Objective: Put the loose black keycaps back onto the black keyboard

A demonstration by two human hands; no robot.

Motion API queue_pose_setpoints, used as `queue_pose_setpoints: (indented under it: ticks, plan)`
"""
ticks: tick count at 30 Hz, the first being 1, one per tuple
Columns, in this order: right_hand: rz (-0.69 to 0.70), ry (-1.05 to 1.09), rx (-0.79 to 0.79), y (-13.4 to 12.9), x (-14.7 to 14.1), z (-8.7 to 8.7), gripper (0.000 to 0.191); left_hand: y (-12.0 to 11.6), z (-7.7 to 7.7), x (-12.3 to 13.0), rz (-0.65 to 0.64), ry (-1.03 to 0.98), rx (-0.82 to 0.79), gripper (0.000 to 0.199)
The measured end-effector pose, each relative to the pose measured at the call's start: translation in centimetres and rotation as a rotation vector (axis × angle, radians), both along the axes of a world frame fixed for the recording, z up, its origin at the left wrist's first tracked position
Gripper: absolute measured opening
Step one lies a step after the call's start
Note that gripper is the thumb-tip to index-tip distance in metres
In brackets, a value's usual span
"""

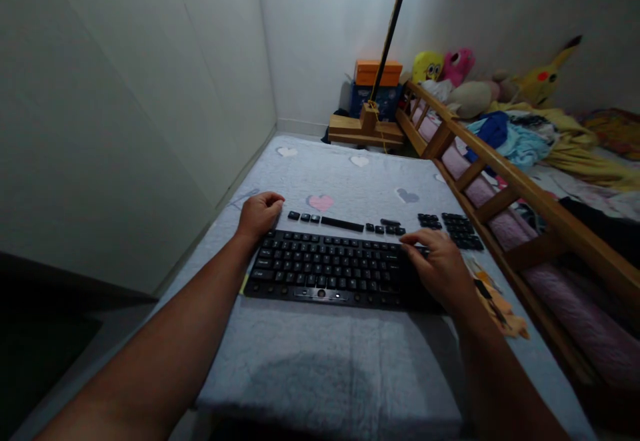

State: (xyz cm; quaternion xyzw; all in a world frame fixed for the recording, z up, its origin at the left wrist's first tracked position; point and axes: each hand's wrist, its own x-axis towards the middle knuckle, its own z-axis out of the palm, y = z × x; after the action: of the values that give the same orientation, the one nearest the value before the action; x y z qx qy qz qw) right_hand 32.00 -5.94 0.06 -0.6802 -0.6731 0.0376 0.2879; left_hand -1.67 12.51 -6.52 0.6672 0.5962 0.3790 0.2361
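A black keyboard (325, 264) lies on the cloth-covered table, its bottom row without keycaps along the near edge. My left hand (260, 215) rests at its far left corner, fingers curled closed; what they hold, if anything, is hidden. Over the right part of the keyboard is my right hand (435, 257), thumb and forefinger pinched together near the far edge. Anything between those fingertips is too small to make out. Beyond the keyboard lie a loose space bar (343, 225), several small keycaps (304, 217) and, farther right, more keycaps in groups (463, 231).
An orange cloth (500, 307) with a dark slim tool (490, 299) on it lies right of the keyboard. A wooden bed rail (500, 177) borders the table's right side. Behind the table stands a wooden base (367, 127) with a pole; a pale panel (150, 94) rises at left.
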Motion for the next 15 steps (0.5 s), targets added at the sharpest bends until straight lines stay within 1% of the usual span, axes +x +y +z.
queue_pose_setpoints:
  ticks: [3,7,11,15]
  plan:
    - [-0.047,-0.075,-0.08,3.6,2.3,0.4,0.016,-0.1,0.1,0.0,0.004,-0.001,-0.004,0.029]
    - [-0.07,-0.109,-0.284,7.7,4.5,-0.3,0.015,-0.2,0.3,0.0,0.006,0.003,-0.011,0.027]
    - [-0.032,-0.172,-0.409,9.8,5.4,-1.4,0.018,-0.2,0.2,-0.1,0.004,0.006,-0.013,0.028]
    - [0.003,-0.186,-0.432,10.8,5.8,-2.0,0.018,-0.3,0.3,-0.1,0.006,0.012,-0.02,0.028]
